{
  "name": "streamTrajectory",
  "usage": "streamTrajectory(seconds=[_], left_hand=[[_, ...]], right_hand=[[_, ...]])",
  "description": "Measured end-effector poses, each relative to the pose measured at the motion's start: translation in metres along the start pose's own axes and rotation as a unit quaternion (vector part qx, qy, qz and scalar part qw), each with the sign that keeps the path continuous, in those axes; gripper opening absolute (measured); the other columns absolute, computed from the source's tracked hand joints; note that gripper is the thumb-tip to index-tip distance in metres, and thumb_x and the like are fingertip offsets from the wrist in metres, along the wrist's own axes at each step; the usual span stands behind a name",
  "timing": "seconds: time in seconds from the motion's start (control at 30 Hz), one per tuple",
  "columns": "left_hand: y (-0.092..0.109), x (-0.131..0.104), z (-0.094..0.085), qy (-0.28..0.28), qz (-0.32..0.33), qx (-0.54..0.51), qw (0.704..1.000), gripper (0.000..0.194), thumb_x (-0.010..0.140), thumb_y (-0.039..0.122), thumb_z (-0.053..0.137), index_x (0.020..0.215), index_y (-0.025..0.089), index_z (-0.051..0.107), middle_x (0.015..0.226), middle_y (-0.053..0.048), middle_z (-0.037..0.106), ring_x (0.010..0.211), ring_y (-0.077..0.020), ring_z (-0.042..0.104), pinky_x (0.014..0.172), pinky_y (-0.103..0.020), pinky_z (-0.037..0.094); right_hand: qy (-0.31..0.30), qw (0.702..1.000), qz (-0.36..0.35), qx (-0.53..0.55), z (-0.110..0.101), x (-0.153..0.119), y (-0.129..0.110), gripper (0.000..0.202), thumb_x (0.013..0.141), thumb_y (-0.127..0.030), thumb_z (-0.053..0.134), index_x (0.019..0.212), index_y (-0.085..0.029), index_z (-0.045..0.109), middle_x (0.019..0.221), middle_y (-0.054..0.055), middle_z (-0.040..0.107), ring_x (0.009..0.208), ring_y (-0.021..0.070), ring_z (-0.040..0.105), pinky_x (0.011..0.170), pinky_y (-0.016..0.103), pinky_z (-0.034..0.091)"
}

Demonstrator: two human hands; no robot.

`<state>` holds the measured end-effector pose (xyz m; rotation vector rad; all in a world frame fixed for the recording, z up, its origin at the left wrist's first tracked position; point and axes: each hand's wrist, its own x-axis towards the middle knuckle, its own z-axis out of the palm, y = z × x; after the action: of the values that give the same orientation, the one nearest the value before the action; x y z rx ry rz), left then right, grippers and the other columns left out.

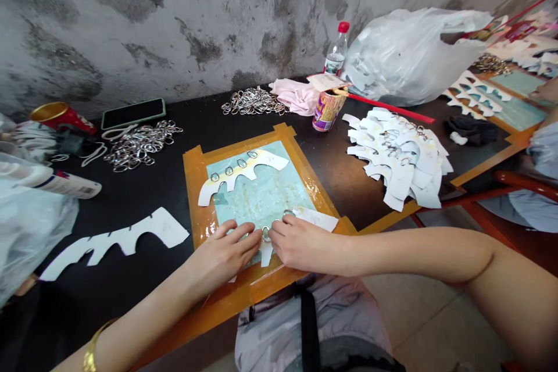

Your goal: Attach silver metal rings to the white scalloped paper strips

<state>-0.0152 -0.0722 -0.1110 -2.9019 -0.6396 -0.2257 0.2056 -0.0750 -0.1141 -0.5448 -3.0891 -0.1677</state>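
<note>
A curved white cut-out strip (pixel 317 218) with metal rings lies at the near side of the taped blue-green mat (pixel 257 192), partly hidden under both hands. My left hand (pixel 232 250) is closed, its fingertips pressed on the strip just left of a metal ring (pixel 265 233). From the other side, my right hand (pixel 300 243) has its fingers bent together on the strip, close to the same ring. Whether the fingertips also pinch a ring is hidden. Farther back on the mat rests a second white strip (pixel 265 158) with several rings set along its edge.
A bare white strip (pixel 143 232) lies left of the mat. Loose metal rings form one pile (pixel 139 145) near a phone (pixel 133 113) and another pile (pixel 253 102) by the wall. Stacked strips (pixel 399 157), a paper cup (pixel 328 111) and a bottle (pixel 335 52) stand right.
</note>
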Motion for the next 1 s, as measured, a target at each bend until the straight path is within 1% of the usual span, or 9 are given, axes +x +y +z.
streamTrajectory(seconds=[0.17, 0.37, 0.47, 0.53, 0.63, 0.7, 0.83, 0.93, 1.0], left_hand=[[0.008, -0.008, 0.003, -0.068, 0.003, -0.037, 0.997, 0.024, 0.090, 0.008, 0.045, 0.098, 0.017, 0.065, 0.108, -0.008, 0.068, 0.094, -0.0206, 0.059, 0.078, -0.033, 0.038], [0.012, -0.010, -0.002, -0.108, -0.022, -0.078, 0.991, 0.029, 0.077, 0.009, 0.051, 0.104, 0.012, 0.062, 0.114, -0.013, 0.066, 0.102, -0.0271, 0.057, 0.084, -0.038, 0.042], [0.012, -0.012, -0.007, -0.092, -0.059, -0.148, 0.983, 0.027, 0.083, 0.011, 0.046, 0.107, 0.014, 0.058, 0.111, -0.011, 0.065, 0.102, -0.0256, 0.057, 0.082, -0.038, 0.043], [0.015, -0.012, -0.007, -0.070, -0.109, -0.182, 0.975, 0.026, 0.088, 0.012, 0.043, 0.111, 0.016, 0.055, 0.104, -0.009, 0.066, 0.098, -0.0231, 0.058, 0.080, -0.037, 0.044], [0.023, -0.009, 0.002, -0.020, -0.199, -0.192, 0.961, 0.020, 0.096, 0.021, 0.042, 0.112, 0.016, 0.053, 0.093, -0.006, 0.066, 0.088, -0.0200, 0.060, 0.074, -0.035, 0.044], [0.030, -0.004, 0.010, 0.013, -0.238, -0.173, 0.956, 0.017, 0.097, 0.025, 0.043, 0.106, 0.017, 0.055, 0.086, -0.005, 0.065, 0.083, -0.0193, 0.060, 0.071, -0.033, 0.043], [0.039, 0.002, 0.017, 0.041, -0.243, -0.110, 0.963, 0.017, 0.096, 0.022, 0.045, 0.090, 0.018, 0.061, 0.072, -0.002, 0.061, 0.074, -0.0183, 0.057, 0.066, -0.032, 0.039], [0.043, 0.004, 0.014, 0.034, -0.222, -0.039, 0.974, 0.021, 0.093, 0.014, 0.045, 0.081, 0.018, 0.061, 0.065, -0.001, 0.058, 0.068, -0.0184, 0.054, 0.062, -0.033, 0.036], [0.045, 0.003, 0.012, 0.025, -0.200, 0.013, 0.979, 0.023, 0.091, 0.009, 0.044, 0.077, 0.018, 0.060, 0.065, -0.002, 0.058, 0.068, -0.0190, 0.054, 0.062, -0.033, 0.036]], right_hand=[[0.002, 0.998, 0.062, 0.025, 0.004, -0.002, -0.006, 0.010, 0.091, -0.012, 0.053, 0.085, -0.011, 0.061, 0.086, 0.010, 0.054, 0.090, 0.0242, 0.047, 0.066, 0.034, 0.038], [0.010, 0.990, 0.128, 0.052, 0.011, 0.003, -0.017, 0.009, 0.091, -0.013, 0.054, 0.085, -0.010, 0.060, 0.083, 0.008, 0.052, 0.086, 0.0245, 0.048, 0.063, 0.034, 0.040], [0.019, 0.989, 0.139, 0.053, 0.016, 0.004, -0.016, 0.011, 0.092, -0.010, 0.051, 0.086, -0.009, 0.060, 0.084, 0.009, 0.054, 0.085, 0.0238, 0.049, 0.064, 0.034, 0.040], [0.026, 0.987, 0.141, 0.066, 0.017, 0.003, -0.011, 0.016, 0.095, -0.012, 0.047, 0.085, -0.010, 0.061, 0.084, 0.009, 0.054, 0.084, 0.0228, 0.049, 0.067, 0.034, 0.041], [0.031, 0.986, 0.133, 0.095, 0.016, 0.002, -0.002, 0.023, 0.098, -0.018, 0.045, 0.083, -0.011, 0.061, 0.084, 0.008, 0.055, 0.083, 0.0216, 0.050, 0.070, 0.033, 0.042], [0.024, 0.988, 0.116, 0.099, 0.013, 0.003, 0.002, 0.025, 0.099, -0.019, 0.044, 0.082, -0.011, 0.061, 0.082, 0.008, 0.055, 0.082, 0.0209, 0.050, 0.071, 0.033, 0.042], [0.016, 0.993, 0.079, 0.087, 0.014, 0.004, 0.008, 0.026, 0.099, -0.018, 0.042, 0.083, -0.011, 0.061, 0.082, 0.008, 0.055, 0.082, 0.0209, 0.051, 0.069, 0.032, 0.042], [0.015, 0.994, 0.069, 0.083, 0.016, 0.006, 0.010, 0.026, 0.099, -0.016, 0.041, 0.083, -0.011, 0.061, 0.081, 0.007, 0.056, 0.083, 0.0214, 0.052, 0.067, 0.032, 0.042], [0.015, 0.992, 0.075, 0.098, 0.015, 0.007, 0.012, 0.029, 0.100, -0.022, 0.042, 0.083, -0.011, 0.062, 0.079, 0.007, 0.056, 0.082, 0.0210, 0.052, 0.068, 0.032, 0.042]])
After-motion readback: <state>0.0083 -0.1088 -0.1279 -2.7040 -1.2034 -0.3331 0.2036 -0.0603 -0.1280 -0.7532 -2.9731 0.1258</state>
